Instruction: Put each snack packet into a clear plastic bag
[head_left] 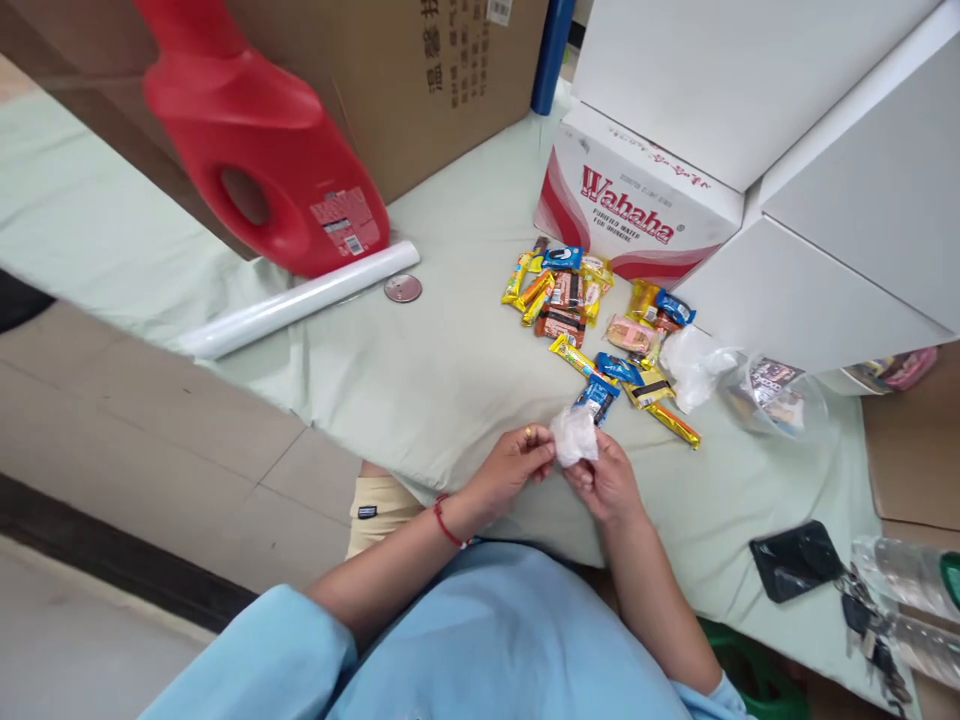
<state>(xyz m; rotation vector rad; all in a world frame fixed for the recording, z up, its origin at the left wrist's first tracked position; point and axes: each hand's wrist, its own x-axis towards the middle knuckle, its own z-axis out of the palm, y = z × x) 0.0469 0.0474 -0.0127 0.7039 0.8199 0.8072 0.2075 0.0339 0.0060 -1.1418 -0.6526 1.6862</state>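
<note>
A crumpled white plastic bag (574,436) is pinched between my two hands at the near edge of the cloth-covered table. My left hand (517,463) grips its left side with thumb and fingers. On the other side, my right hand (604,478) has closed on its lower right part. Just beyond the bag lie blue-wrapped snacks (598,397) and a yellow stick-shaped packet (574,357). Farther back, several more wrapped snacks (564,292) form a loose pile. To the right, a pink-wrapped snack (630,335) sits near another crumpled white bag (696,368).
A red jug (277,150) and a white roll (300,300) stand and lie at left, near a round disc (403,288). Behind are a Wahaha carton (622,215) and a brown box (405,90). Rightward are a clear tub (780,400), a black pouch (796,562) and plastic bottles (907,575).
</note>
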